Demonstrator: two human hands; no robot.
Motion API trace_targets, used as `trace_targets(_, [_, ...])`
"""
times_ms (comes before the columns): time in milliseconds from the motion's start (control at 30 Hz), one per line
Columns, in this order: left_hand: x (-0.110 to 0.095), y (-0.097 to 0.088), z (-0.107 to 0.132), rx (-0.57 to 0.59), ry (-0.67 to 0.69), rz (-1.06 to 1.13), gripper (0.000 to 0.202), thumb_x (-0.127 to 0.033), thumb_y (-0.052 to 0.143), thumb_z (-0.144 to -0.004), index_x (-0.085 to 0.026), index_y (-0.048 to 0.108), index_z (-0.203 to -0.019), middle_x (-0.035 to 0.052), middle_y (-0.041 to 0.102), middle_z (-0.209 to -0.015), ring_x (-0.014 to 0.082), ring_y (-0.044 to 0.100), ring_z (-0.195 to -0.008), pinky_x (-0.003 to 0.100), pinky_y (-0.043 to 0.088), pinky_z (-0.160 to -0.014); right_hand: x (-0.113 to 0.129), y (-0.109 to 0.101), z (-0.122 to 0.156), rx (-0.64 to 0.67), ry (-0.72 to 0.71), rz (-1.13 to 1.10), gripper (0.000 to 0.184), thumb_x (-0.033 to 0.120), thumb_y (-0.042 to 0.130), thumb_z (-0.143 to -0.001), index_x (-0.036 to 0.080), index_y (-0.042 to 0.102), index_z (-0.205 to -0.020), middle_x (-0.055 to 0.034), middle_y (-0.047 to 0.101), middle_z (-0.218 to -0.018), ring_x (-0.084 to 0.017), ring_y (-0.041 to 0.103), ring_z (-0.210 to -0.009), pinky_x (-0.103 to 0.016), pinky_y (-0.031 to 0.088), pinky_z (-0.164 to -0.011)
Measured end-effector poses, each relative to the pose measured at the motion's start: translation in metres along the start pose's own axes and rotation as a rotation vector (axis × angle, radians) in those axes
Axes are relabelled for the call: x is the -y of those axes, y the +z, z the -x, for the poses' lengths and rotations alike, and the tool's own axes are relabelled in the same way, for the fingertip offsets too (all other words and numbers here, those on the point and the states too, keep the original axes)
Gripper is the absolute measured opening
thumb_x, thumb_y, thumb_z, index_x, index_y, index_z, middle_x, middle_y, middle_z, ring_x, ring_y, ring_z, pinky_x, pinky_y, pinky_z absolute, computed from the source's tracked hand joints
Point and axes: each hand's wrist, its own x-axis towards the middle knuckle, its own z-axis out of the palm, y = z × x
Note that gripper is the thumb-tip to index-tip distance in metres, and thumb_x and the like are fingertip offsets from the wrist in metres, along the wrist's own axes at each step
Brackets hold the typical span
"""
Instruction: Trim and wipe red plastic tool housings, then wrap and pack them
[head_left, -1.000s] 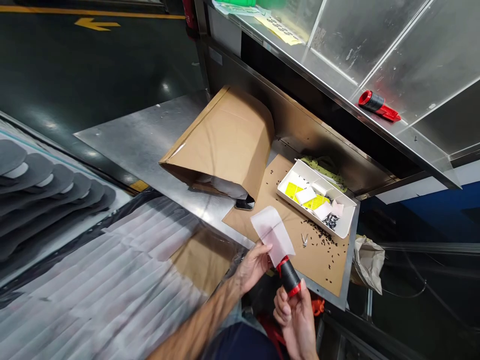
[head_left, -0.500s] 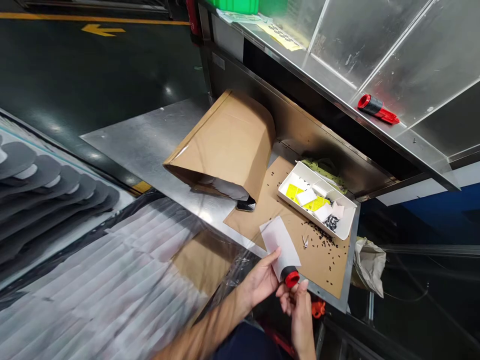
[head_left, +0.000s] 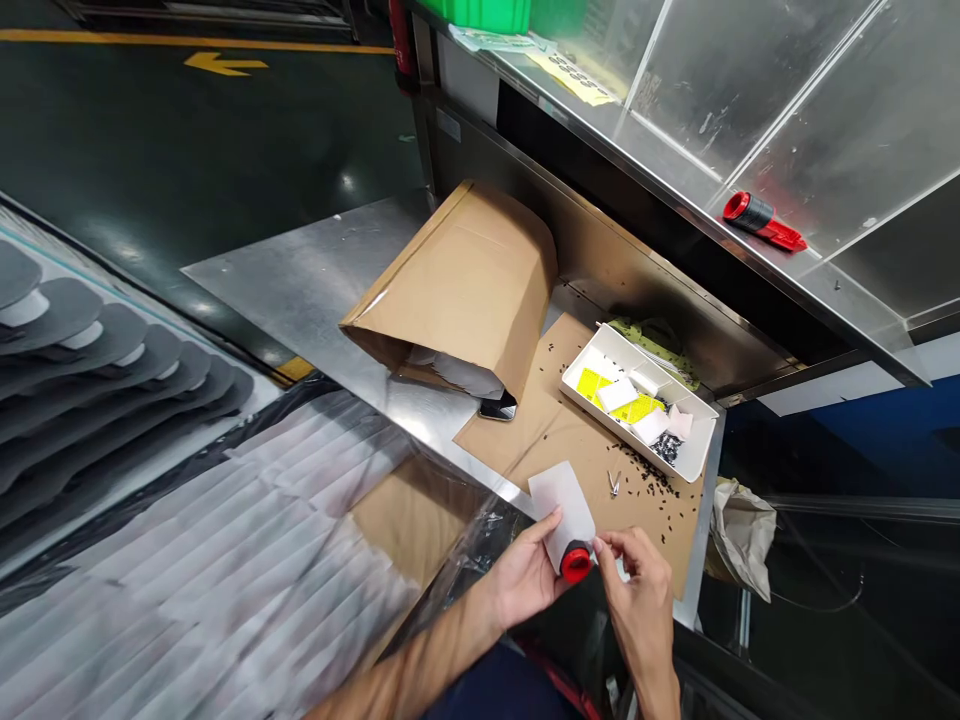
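Note:
My left hand (head_left: 525, 575) grips a small black tool with a red end (head_left: 576, 563), and a white sheet of thin paper (head_left: 564, 502) lies wrapped over its upper part. My right hand (head_left: 636, 580) pinches the paper's edge right beside the red end. Both hands hover over the front edge of the brown cardboard mat (head_left: 577, 450) on the steel bench. A small pair of metal tweezers (head_left: 613, 483) lies on the mat just beyond the paper.
A white divided tray (head_left: 701, 440) with yellow and white bits stands on the mat, black specks scattered about. A big brown paper bag (head_left: 465, 285) lies on the steel bench, a phone (head_left: 498, 409) under its edge. Another red-black tool (head_left: 761, 220) rests on the upper shelf. Stacked white sheets (head_left: 225, 570) lie left.
The paper has come down over the black tool, hiding all but its red end. My right hand left the tool's base and moved up to pinch the paper.

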Motion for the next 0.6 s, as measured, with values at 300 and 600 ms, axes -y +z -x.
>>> trace_targets(300, [0.003,-0.012,0.002,0.069,-0.175,-0.015,0.057,-0.065,0.048,-0.090,-0.010,0.067,-0.093,0.0075,0.074,-0.079,0.0218,0.071,-0.079,0.038,0.055,-0.081,0.008,-0.003,0.000,0.143,-0.090,-0.037,0.031,0.039,0.039,-0.099,0.024,0.054,-0.077,0.0000,0.054,-0.074,-0.016,0.054,-0.069,-0.028,0.040,-0.064])
trace_targets(600, [0.007,-0.052,0.007,-0.095,0.372,-0.117,0.053,-0.009,0.088,-0.058,-0.017,0.067,-0.107,0.0049,0.073,-0.100,0.0226,0.066,-0.098,0.030,0.049,-0.087,-0.049,-0.002,0.014,0.003,0.109,-0.237,0.037,0.056,0.057,-0.085,0.021,0.067,-0.089,-0.0045,0.064,-0.081,-0.018,0.061,-0.069,-0.026,0.048,-0.058])
